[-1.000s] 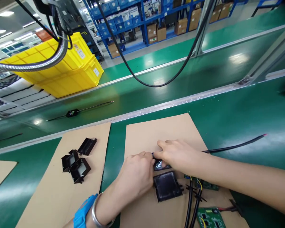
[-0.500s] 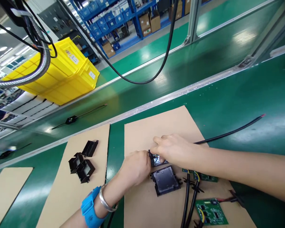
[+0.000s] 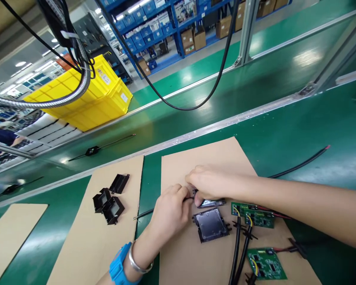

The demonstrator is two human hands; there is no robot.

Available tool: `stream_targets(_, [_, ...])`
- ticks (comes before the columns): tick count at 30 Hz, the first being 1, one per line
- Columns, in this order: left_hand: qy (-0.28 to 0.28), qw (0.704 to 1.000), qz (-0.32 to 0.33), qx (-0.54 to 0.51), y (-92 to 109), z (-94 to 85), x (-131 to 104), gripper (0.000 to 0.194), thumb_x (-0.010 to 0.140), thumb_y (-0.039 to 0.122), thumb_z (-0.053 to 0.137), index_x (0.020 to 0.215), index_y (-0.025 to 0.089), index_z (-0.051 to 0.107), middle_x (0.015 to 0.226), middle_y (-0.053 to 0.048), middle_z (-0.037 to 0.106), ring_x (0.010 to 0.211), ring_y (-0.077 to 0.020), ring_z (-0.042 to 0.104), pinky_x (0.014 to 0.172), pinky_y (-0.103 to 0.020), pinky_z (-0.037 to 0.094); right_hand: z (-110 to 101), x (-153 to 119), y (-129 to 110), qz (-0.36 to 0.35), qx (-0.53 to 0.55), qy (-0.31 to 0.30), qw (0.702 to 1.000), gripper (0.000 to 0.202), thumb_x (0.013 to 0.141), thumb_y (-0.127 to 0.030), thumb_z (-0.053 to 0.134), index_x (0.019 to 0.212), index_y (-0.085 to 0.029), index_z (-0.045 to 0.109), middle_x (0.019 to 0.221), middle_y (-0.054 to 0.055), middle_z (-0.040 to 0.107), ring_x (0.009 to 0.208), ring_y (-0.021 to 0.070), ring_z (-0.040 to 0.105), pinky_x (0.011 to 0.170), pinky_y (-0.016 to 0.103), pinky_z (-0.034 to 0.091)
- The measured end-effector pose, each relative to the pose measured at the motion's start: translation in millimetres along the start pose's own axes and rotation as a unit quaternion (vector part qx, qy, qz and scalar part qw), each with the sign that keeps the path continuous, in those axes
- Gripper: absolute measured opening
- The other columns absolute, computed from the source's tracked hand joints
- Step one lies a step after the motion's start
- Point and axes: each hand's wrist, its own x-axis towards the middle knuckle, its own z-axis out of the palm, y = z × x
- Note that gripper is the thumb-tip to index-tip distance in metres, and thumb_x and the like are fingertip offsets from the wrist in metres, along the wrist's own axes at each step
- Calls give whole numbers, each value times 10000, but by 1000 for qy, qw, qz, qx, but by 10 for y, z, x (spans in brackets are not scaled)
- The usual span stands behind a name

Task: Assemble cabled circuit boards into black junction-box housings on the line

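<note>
My left hand (image 3: 172, 208), closed, pinches a thin black cable (image 3: 144, 214) whose bare end sticks out to the left. The cable leads right toward a small black case (image 3: 213, 203) with a shiny surface inside. Over that case bends my right hand (image 3: 209, 183), its fingers closed at the case's left end; the fingertips are partly hidden. Just below both hands lies a second open black case (image 3: 212, 225), flat on the cardboard sheet (image 3: 178, 253). Right of it rest several green circuit boards (image 3: 267, 263) with thick black cables (image 3: 239, 249) attached.
On another cardboard sheet (image 3: 86, 237) to the left sit several black case parts (image 3: 112, 209). A metal rail (image 3: 184, 132) crosses behind. Beyond it are a finished-looking cabled unit (image 3: 92, 151) and yellow crates (image 3: 103, 95). A black cable loop (image 3: 192, 107) hangs overhead.
My left hand now has the thin cable, which shows on its left side. My right hand has shifted slightly left, uncovering more of the case and boards. The view has shifted a little.
</note>
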Motion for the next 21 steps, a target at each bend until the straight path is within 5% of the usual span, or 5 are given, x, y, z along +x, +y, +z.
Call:
stream_targets(2, [25,999,31,-30,-85,79,-14,129,892,154,498,792,195,568,873,-42,611,861,-204,562,785,-323,454,12,119,1,19,-3,-39,999,306,685,-395,809,836,-160,684,822,71,675,804,261,633,611,306,417])
stream_targets(6, [30,997,52,-49,-141,62,-8,107,888,158,517,806,197,573,869,-38,605,847,-202,550,775,-336,463,33,108,66,19,-9,-17,1000,391,681,-487,792,878,-171,673,844,69,674,796,258,631,584,294,396])
stream_targets(13, [4,961,247,-120,-8,-118,52,310,816,121,488,1117,168,549,1154,-99,592,1078,-241,528,967,-403,440,-69,-606,211,26,64,113,991,284,846,-433,664,954,-175,612,912,48,663,853,216,603,696,299,428])
stream_targets(18, [-51,948,307,-72,-33,-32,120,439,891,208,487,1330,206,504,1402,-51,525,1284,-259,458,1091,-441,358,99,-737,195,64,70,71,993,587,669,-503,823,1082,-130,636,1030,106,635,982,276,591,837,362,463])
stream_targets(21, [-47,948,309,-54,-59,21,121,411,938,244,437,1334,175,523,1413,-67,529,1314,-264,452,1090,-440,374,124,-631,175,50,48,46,997,546,655,-427,856,1049,-112,648,997,101,634,969,269,591,836,353,470])
